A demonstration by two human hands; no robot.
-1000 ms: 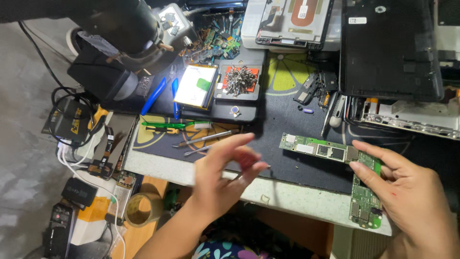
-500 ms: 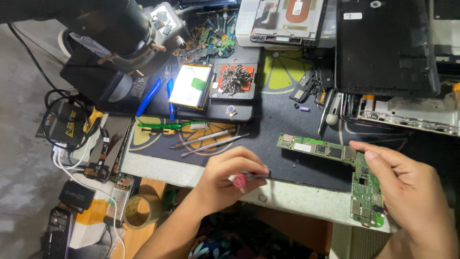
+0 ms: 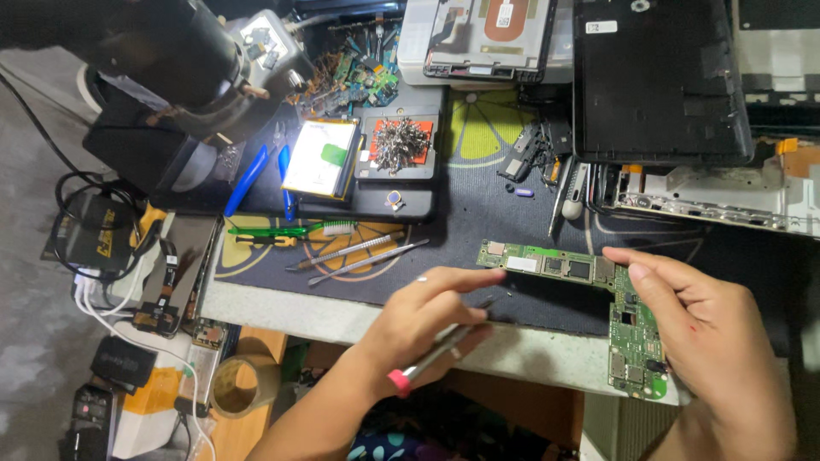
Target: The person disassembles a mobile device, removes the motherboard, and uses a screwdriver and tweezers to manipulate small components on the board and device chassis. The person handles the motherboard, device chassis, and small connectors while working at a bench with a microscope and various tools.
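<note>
My left hand (image 3: pixel 423 320) grips a thin metal tool with a red end (image 3: pixel 427 360), its tip pointing toward the dark work mat (image 3: pixel 478 213). My right hand (image 3: pixel 713 341) holds an L-shaped green circuit board (image 3: pixel 632 329) by its corner, fingers resting on its upper edge. The board lies at the front right of the mat, partly over the pale table edge (image 3: pixel 521 350). The tool's tip sits just left of the board.
Two metal pry tools (image 3: pixel 359 256) and a green brush (image 3: pixel 286 230) lie on the mat's left. Behind are a tray of screws (image 3: pixel 398 145), a battery (image 3: pixel 320 158), a black tablet shell (image 3: pixel 662 81), a microscope (image 3: pixel 184 64). Cables and a tape roll (image 3: pixel 235 386) crowd the left.
My left hand, open a second ago, has closed on the red-ended tool and moved right toward the board. My right hand stays on the board.
</note>
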